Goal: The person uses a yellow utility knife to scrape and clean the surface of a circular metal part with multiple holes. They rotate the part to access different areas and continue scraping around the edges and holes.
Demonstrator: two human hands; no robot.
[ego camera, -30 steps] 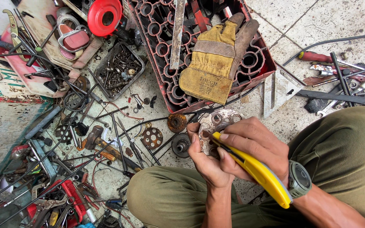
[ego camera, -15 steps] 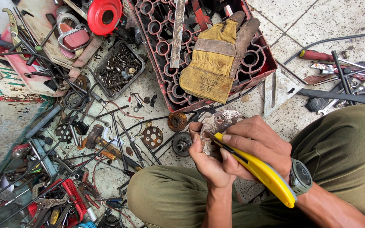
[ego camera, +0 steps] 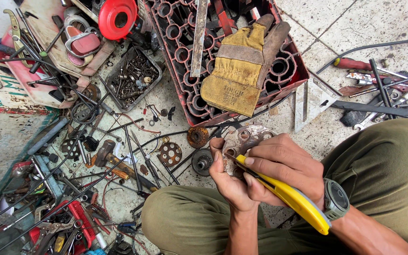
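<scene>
My left hand [ego camera: 229, 182] grips a rusty round metal plate with holes [ego camera: 245, 140] from below, between my knees. My right hand [ego camera: 279, 167] holds a yellow utility knife [ego camera: 293, 199], its tip pressed against the plate's face near my left thumb. A watch [ego camera: 336, 198] sits on my right wrist. Both hands hover above the tiled floor.
A red plastic crate [ego camera: 180, 52] with a worn yellow work glove [ego camera: 242, 66] lies ahead. Rusty discs and a gear [ego camera: 170, 153] lie on the floor. A tray of small parts [ego camera: 133, 78], a red wheel [ego camera: 117, 18], a hammer [ego camera: 109, 158], screwdrivers [ego camera: 355, 63] and scattered tools surround me.
The hands and the plate stay almost in place. The knife has shifted slightly along the plate's face.
</scene>
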